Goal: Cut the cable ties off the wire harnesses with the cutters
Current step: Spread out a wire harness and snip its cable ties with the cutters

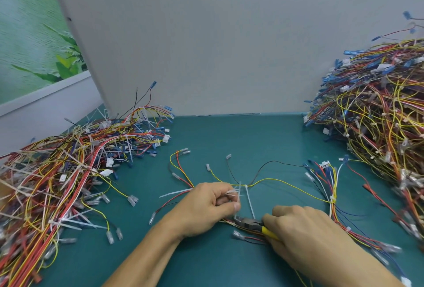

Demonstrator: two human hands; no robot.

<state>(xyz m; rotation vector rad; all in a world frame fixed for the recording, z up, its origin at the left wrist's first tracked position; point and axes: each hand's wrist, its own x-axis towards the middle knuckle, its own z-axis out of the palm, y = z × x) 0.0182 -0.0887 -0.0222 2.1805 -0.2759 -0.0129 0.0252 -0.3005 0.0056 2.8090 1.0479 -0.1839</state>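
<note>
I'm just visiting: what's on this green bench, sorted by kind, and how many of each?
Heaps of wire harnesses: 2 (left heap, right heap)
Single spread harness between them: 1
Pair of cutters: 1
Hands: 2 (left hand pinching cable ties, right hand gripping the cutters)
Total: 6

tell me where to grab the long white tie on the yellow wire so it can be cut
Probably the free tail of the tie, mid-length, pinch grip from the left, where the left hand pinches other ties. The tail runs straight from the yellow wire toward the person, and the cutters in the right hand sit at its near end, leaving the middle clear.
</note>
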